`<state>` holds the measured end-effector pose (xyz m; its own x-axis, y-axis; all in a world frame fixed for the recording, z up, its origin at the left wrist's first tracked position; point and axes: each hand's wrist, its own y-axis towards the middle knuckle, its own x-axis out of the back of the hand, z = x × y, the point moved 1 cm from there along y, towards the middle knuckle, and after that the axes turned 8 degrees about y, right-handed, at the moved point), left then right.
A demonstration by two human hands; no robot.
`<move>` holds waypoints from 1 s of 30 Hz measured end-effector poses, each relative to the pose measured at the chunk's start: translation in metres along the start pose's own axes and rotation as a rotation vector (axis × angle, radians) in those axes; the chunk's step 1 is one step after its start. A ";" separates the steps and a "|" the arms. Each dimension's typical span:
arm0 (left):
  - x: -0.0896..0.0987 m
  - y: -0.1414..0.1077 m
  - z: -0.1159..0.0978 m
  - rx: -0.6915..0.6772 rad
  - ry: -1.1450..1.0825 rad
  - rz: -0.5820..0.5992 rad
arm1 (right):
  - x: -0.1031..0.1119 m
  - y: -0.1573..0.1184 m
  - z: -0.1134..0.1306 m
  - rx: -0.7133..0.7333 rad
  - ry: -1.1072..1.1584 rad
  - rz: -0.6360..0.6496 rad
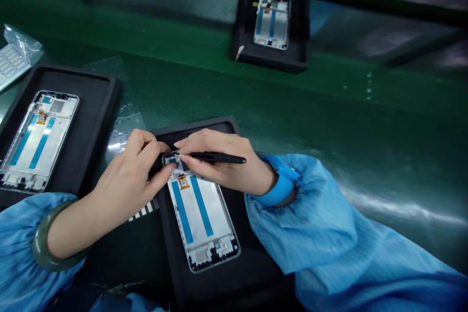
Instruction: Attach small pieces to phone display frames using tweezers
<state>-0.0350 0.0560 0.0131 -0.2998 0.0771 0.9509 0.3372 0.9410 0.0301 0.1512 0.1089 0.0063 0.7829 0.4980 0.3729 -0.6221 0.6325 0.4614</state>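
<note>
An open phone frame [199,209] with two blue strips lies in a black tray [171,258] before me. My left hand [137,165] is at its top left corner, thumb and forefinger closed on the edge. A slim black pen-like tool [219,157] is gripped in my right hand [219,156], its front end at the top of the frame. The fingers hide the tip, so I cannot tell what it touches. An orange flex cable [183,182] sits on the metal plate just below my fingers.
At the left, another black tray [97,102] holds a similar phone frame [40,141]. A third tray [302,51] with a phone frame [272,22] stands at the back. Clear plastic film [126,129] and a bagged white sheet [14,61] lie on the green table [329,122].
</note>
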 end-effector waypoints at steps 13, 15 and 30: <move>-0.001 0.003 0.002 -0.029 -0.041 0.004 | -0.005 0.010 0.001 -0.156 -0.113 -0.045; -0.001 0.003 0.003 -0.030 -0.053 0.015 | -0.005 0.011 0.001 -0.184 -0.105 -0.069; -0.001 0.003 0.005 0.007 -0.063 0.048 | -0.002 0.004 0.002 -0.112 -0.096 -0.207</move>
<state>-0.0381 0.0608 0.0111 -0.3391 0.1430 0.9298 0.3461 0.9380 -0.0180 0.1473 0.1091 0.0085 0.8860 0.2960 0.3569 -0.4400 0.7797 0.4455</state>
